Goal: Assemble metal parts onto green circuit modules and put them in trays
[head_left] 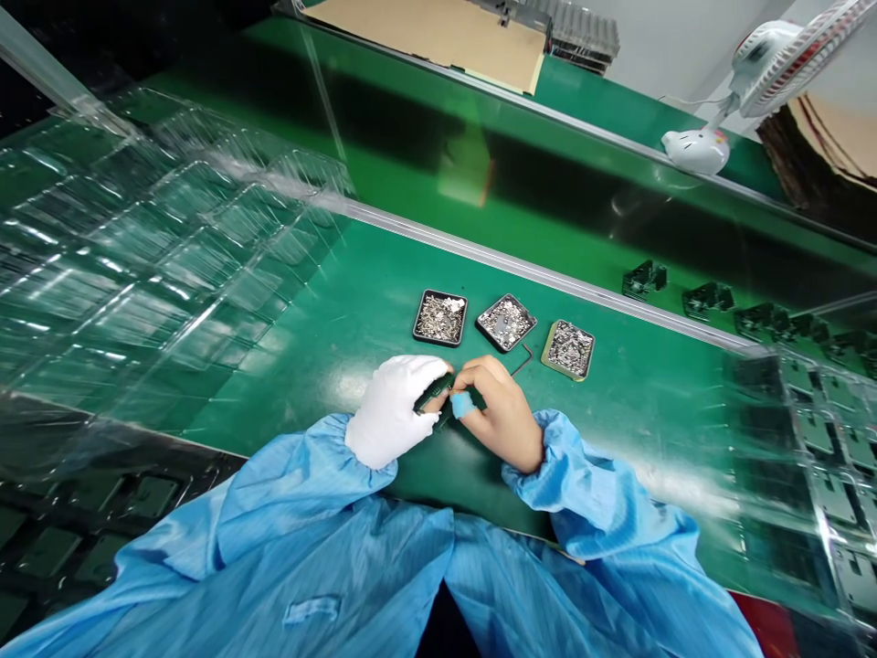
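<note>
Green tabletop (384, 265), glossy, backed by a raised shelf bearing brown cardboard (425, 32) and a white fan (695, 151).

Head view, centre: one small dark green part, partly hidden by fingers, located between the two hands, at the left hand's fingertips and just before the right hand's.

Left hand (394, 411): white glove, bare fingertips showing; curled, holding the part (436, 393) between thumb and fingers.

Right hand (499, 411): bare, blue wrap on the thumb; thumb and forefinger drawn narrow at the part's right-hand end. Whether they grip it or some smaller piece cannot be told.

Beyond the hands: three shallow dishes of small metal pieces in a row, left dish (440, 317), middle dish (506, 322), right dish (568, 351). One L-shaped key (523, 365), lying just beside the right hand, near the middle dish.

Left side: clear plastic trays (198, 196), compartmented. Right side: dark components (644, 280) in a line along the shelf foot; further trays (832, 457) holding flat parts.
</note>
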Demonstrator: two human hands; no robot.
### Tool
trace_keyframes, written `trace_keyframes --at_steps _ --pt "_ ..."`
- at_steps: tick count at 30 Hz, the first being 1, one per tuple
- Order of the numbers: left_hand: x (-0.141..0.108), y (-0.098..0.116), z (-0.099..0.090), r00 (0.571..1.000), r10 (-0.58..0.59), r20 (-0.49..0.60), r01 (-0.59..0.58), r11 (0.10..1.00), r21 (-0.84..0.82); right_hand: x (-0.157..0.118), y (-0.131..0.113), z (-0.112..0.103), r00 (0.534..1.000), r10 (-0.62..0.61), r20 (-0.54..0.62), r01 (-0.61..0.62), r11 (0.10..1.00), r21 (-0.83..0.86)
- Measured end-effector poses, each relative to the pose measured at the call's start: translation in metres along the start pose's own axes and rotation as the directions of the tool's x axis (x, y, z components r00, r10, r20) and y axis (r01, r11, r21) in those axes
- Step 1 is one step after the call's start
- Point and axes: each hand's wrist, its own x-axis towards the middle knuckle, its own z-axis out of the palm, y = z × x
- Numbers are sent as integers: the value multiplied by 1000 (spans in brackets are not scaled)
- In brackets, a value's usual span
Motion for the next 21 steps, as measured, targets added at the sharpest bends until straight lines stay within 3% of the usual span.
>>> trace_keyframes --at_steps 3,8,14,18,21 --pt "1 4 1 999 26 -42 -21 993 116 -1 2 4 1000 12 -6 -12 1000 1" --pt "-6 11 11 995 -56 -86 75 971 228 -2 10 9 999 42 13 -42 997 -67" --pt "-11 4 20 990 -136 -34 133 988 -75 4 16 2 993 96 74 -101 992 72" --pt "-7 3 14 981 -167 98 188 945 -269 5 13 1 989 127 76 -127 992 -6" --pt "0 3 9 956 -255 143 284 925 -254 5 9 3 986 110 126 -102 993 -67"
